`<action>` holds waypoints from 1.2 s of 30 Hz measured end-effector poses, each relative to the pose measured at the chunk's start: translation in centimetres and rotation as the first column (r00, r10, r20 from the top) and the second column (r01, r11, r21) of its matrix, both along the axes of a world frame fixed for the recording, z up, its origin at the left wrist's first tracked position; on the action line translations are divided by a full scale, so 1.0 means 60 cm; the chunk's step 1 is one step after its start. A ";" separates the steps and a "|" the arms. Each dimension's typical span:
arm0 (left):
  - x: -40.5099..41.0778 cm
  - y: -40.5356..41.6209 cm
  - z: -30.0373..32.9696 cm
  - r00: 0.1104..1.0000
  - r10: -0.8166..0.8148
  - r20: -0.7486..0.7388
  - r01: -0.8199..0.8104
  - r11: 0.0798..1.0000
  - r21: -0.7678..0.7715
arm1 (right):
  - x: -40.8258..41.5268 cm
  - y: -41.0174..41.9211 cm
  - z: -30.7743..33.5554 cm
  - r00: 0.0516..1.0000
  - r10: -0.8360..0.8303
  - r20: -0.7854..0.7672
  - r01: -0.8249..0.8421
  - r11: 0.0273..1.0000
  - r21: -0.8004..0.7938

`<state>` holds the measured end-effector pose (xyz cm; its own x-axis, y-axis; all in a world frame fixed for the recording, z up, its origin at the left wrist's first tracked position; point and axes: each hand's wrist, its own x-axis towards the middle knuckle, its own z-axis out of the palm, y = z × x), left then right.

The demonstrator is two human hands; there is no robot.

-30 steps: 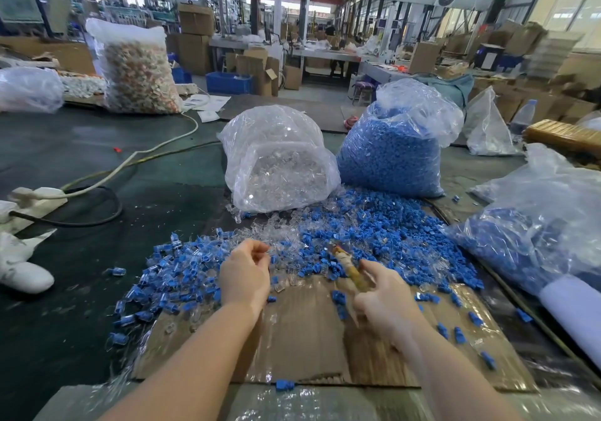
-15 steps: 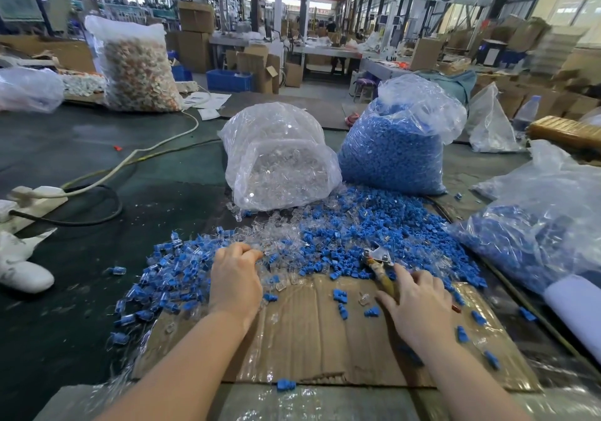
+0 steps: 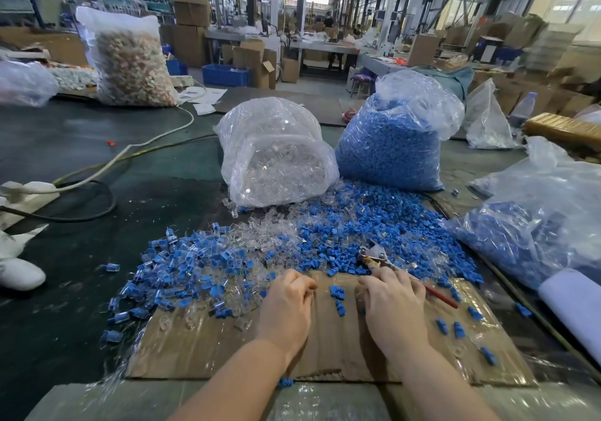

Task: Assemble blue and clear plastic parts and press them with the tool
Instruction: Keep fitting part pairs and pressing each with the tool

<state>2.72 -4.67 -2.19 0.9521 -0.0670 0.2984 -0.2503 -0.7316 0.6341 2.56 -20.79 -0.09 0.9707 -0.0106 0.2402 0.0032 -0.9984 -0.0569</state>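
A factory hall with stacked cartons and work tables stretches behind a dark green table (image 3: 136, 199). On it lies a sheet of cardboard (image 3: 227, 349) wrapped in film, and two plastic sacks stand past its far edge: a bag of clear parts (image 3: 276, 164) and, just to the right of it, a bag of blue parts (image 3: 393, 147).

In the head view, a loose heap of blue and clear parts (image 3: 292, 245) spreads over the cardboard's far edge and far left corner, with a few single blue parts (image 3: 338, 294) lying between the two hands near the middle. The left hand (image 3: 286, 307) has its fingers curled, tips together; whether they pinch a part I cannot tell. The right hand (image 3: 395, 310) rests knuckles up with fingers bent down toward the board, and what they hold is hidden. The tool (image 3: 377, 256), a plier-like press with a metal head and a red handle, lies just beyond the right hand's fingertips, its long axis running from the heap toward the cardboard's right edge. The right hand is clearly nearer to it, so picking it up would likely fall to that hand.
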 end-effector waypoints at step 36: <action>-0.005 0.011 0.011 0.995 0.097 -0.008 -0.096 0.968 -0.232 | 0.011 0.057 -0.004 0.980 0.154 0.129 -0.193 0.901 0.388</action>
